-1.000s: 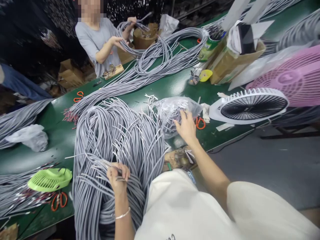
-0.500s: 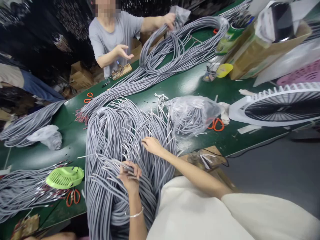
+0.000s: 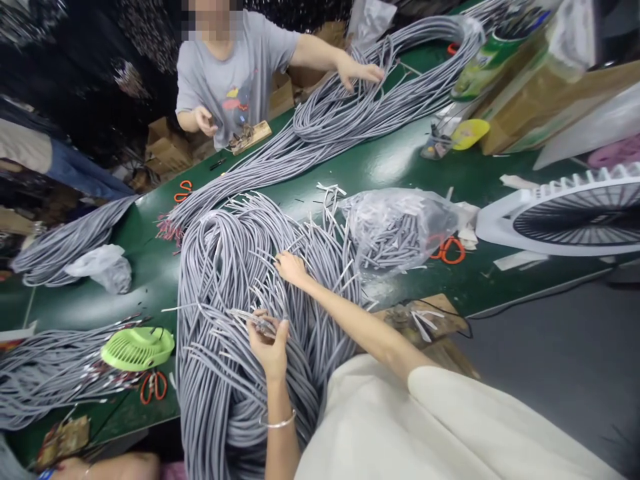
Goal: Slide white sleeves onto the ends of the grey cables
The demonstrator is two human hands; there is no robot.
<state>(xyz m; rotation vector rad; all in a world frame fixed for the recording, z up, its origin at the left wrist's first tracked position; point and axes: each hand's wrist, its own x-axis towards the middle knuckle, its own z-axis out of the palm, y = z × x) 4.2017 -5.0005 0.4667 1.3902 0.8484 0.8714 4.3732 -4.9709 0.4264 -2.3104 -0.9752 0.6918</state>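
Note:
A large heap of grey cables (image 3: 215, 373) with pale stripped ends drapes over the table edge in front of me. My left hand (image 3: 270, 347), with a bracelet at the wrist, is closed around a small bunch of cable ends (image 3: 257, 321). Farther up the heap, my right hand (image 3: 291, 268) has its fingers pinched at the tip of a grey cable; the fingertips are partly hidden among the ends. A clear plastic bag (image 3: 400, 227) filled with short grey cut pieces lies just beyond, to the right.
Across the green table (image 3: 380, 170), a co-worker's hand (image 3: 357, 70) rests over long cable coils (image 3: 330, 120). A white fan (image 3: 575, 217) and orange-handled scissors (image 3: 453, 251) are at right. At left are a green fan (image 3: 137, 348), more scissors (image 3: 153, 387) and cable bundles (image 3: 50, 380).
My right hand has moved left over the cable ends. My left hand has turned, still holding its bunch. The co-worker has let go of the raised cable loop, now down on the table.

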